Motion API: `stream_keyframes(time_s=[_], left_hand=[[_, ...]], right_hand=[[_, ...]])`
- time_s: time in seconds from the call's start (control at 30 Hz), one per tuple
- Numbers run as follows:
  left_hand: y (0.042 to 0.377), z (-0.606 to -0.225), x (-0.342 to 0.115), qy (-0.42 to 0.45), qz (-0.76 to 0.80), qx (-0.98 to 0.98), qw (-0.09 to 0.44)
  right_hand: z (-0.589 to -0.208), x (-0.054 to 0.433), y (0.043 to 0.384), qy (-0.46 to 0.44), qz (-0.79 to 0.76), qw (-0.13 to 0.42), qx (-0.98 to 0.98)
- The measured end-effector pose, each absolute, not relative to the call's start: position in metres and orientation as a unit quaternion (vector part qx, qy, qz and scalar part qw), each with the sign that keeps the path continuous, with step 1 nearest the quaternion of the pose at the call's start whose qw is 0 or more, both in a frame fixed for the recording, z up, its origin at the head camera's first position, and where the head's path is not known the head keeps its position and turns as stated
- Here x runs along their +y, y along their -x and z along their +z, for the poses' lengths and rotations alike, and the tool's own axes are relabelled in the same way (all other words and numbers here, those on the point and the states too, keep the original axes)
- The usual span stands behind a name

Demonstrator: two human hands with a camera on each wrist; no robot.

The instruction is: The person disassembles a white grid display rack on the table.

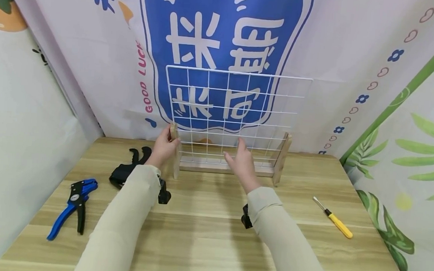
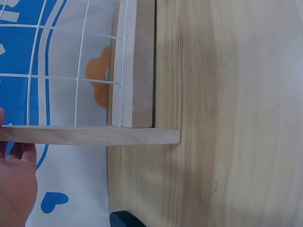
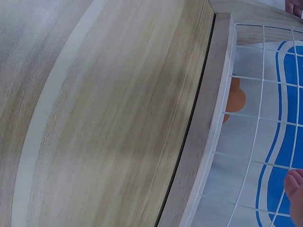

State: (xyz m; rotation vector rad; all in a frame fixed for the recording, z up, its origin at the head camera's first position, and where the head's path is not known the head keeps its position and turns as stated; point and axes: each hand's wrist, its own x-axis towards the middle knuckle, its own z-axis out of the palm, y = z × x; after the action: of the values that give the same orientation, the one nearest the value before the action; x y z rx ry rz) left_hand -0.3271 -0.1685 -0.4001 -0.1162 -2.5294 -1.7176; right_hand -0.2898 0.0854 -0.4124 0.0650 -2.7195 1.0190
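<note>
L hand [image 1: 165, 148] pinches wood post [image 1: 177, 162], ctr-left; R hand [image 1: 243, 161], thumb wide, by wire grid [image 1: 227, 89], ctr. Prob. best: brace post, keep grid square.

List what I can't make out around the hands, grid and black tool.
Left hand: left wrist view; the left edge cuts it off and the post hides parts of the fingers.
Right hand: right wrist view; the right edge crops most of it.
Black tool: head view; the left sleeve covers part.
Grid: head view; upper-right wires fade against the pale backdrop.
</note>
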Motion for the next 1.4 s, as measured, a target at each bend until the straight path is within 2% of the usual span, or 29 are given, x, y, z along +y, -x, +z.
stream_keyframes(time_s=[0.37,0.77,1.4], left_hand=[[0.322,-0.408,-0.162,0.046,-0.620,-0.779,0.084],[0.311,-0.408,-0.167,0.029,-0.631,-0.774,0.045],[0.280,-0.412,-0.165,0.012,-0.636,-0.769,0.058]], right_hand=[[-0.420,0.085,0.292,-0.007,0.372,0.140,-0.918],[-0.425,0.088,0.291,0.003,0.432,0.141,-0.891],[-0.426,0.089,0.285,0.025,0.460,0.149,-0.875]])
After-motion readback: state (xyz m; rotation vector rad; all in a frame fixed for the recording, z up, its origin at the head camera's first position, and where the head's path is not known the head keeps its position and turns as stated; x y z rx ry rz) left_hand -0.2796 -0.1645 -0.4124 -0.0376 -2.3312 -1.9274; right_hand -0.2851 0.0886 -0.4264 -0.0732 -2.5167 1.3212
